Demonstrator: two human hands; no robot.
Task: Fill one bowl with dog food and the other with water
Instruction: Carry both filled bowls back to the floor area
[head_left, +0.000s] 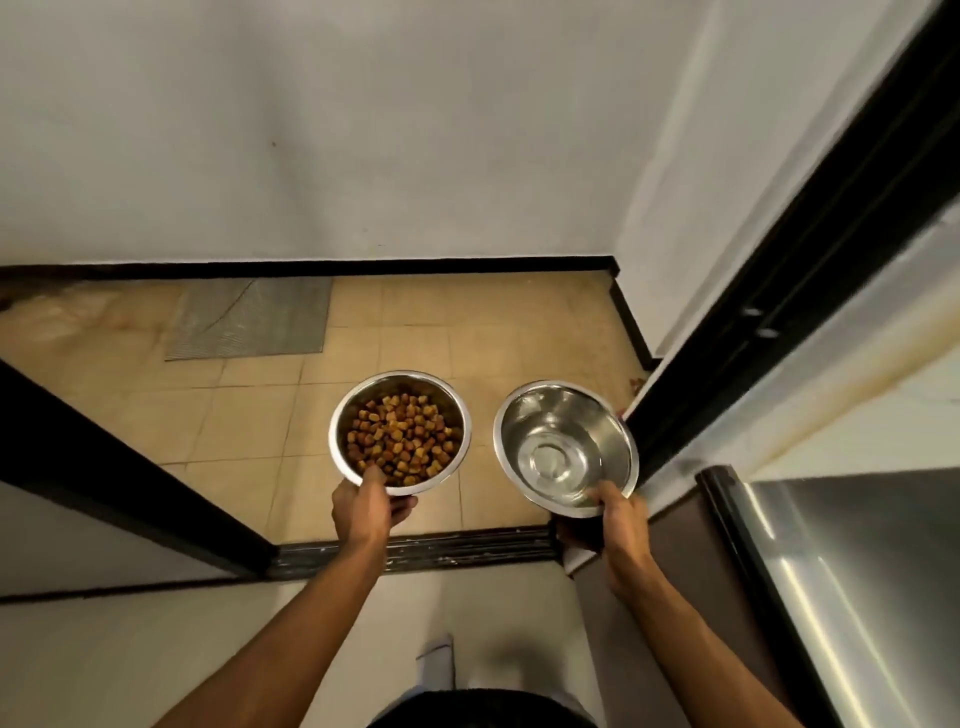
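Note:
Two steel bowls are held in the air above a tan tiled floor. The left bowl is filled with brown dog food kibble, and my left hand grips its near rim, thumb inside. The right bowl has a shiny interior that seems to hold clear water, and it tilts slightly toward me. My right hand pinches its near rim.
A black doorway threshold lies below the bowls, with black door frames at left and right. A grey ribbed mat lies on the tiled floor by the far wall. A steel appliance stands at right.

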